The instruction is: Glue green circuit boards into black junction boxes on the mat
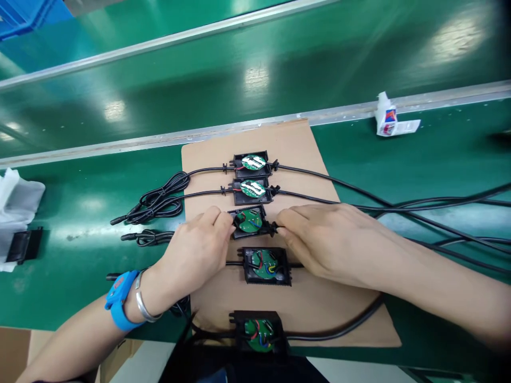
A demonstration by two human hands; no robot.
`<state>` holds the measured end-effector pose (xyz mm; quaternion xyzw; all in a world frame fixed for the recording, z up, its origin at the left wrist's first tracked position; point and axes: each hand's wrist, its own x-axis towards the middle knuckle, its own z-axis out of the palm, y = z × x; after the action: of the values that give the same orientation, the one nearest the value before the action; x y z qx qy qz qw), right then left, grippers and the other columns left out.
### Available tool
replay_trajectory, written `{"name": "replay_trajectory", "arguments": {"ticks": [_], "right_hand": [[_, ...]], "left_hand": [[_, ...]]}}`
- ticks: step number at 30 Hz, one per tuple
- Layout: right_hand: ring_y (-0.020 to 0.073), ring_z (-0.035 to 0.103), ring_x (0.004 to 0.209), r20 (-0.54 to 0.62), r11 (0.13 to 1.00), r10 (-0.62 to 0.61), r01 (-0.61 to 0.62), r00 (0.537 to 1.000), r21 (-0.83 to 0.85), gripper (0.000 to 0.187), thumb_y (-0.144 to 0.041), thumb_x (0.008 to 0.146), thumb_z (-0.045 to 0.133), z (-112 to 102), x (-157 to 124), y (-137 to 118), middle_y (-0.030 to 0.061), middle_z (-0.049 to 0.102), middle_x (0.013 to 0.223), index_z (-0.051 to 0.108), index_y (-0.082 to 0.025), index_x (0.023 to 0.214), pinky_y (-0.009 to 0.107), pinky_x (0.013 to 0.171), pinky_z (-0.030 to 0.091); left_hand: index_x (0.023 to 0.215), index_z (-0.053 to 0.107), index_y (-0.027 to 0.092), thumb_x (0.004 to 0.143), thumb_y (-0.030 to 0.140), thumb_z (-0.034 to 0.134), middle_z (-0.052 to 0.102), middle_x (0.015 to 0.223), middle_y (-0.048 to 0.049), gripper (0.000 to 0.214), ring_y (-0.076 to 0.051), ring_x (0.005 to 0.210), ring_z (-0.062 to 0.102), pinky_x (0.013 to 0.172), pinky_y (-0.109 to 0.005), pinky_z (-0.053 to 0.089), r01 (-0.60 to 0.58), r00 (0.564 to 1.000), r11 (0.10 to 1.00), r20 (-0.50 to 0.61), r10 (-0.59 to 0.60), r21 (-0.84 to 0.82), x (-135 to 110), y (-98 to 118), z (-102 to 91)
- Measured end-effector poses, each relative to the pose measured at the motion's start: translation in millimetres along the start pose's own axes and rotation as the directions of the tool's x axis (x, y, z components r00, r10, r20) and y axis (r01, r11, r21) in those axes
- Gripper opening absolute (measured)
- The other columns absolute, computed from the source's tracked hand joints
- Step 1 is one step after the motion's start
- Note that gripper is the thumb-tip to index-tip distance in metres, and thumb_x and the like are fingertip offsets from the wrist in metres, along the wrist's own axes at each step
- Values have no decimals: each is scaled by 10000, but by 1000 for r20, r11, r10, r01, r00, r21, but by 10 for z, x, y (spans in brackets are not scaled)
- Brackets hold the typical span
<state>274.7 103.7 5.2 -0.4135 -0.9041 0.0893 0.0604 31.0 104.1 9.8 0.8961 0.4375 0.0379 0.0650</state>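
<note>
Several open black housings with round green circuit boards and black cables lie in a column on a brown cardboard sheet. My left hand, wearing a blue wrist strap and a silver bangle, pinches the left side of the third housing. My right hand pinches the cable strain relief at that housing's right side. Two housings lie above it; a fourth and a fifth lie below.
Coiled black cable ends rest left of the cardboard; long cables run off to the right. A white bag with a black part lies at far left, a small glue bottle by the metal rail, a blue crate top left.
</note>
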Motion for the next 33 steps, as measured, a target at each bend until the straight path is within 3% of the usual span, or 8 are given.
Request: {"name": "replay_trajectory", "arguments": {"ticks": [4,9,17,24,33], "right_hand": [[183,554,582,105,999,27,-31,994,38,233,-203,872,409,-27,60,-8,37,609,696,619,-167,965,309,553,270],[193,630,698,116,995,-56,46,992,84,440,-213,867,451,-1,170,14,36,686,814,637,-221,1267,293,609,348],[173,602,606,142,991,-124,115,982,68,319,-169,929,472,114,276,-32,55,699,769,674,-138,1173,290,560,320],[177,598,590,207,993,-55,31,977,117,261,-144,916,473,134,309,-76,67,706,791,690,-147,1062,292,543,311],[179,585,553,182,996,-61,47,981,80,234,-164,918,462,113,340,-90,55,694,721,695,-172,937,307,521,275]], "left_hand": [[963,590,139,993,173,371,589,834,-54,223,-195,661,582,500,-289,484,10,999,1000,31,-10,-26,-9,4,18],[978,603,132,975,154,410,622,858,-62,193,-203,681,612,546,-312,520,55,997,996,59,-50,-77,-22,-27,25],[991,658,180,896,141,593,724,1015,-36,122,-193,897,684,799,-319,546,260,960,905,192,-205,-337,58,-207,-38],[932,699,184,928,176,535,730,878,-16,165,-162,759,650,733,-299,503,353,916,833,340,-214,-426,164,-280,-122],[916,691,191,902,135,559,734,877,-6,144,-151,735,653,692,-276,498,303,939,853,285,-191,-425,137,-245,-92]]}}
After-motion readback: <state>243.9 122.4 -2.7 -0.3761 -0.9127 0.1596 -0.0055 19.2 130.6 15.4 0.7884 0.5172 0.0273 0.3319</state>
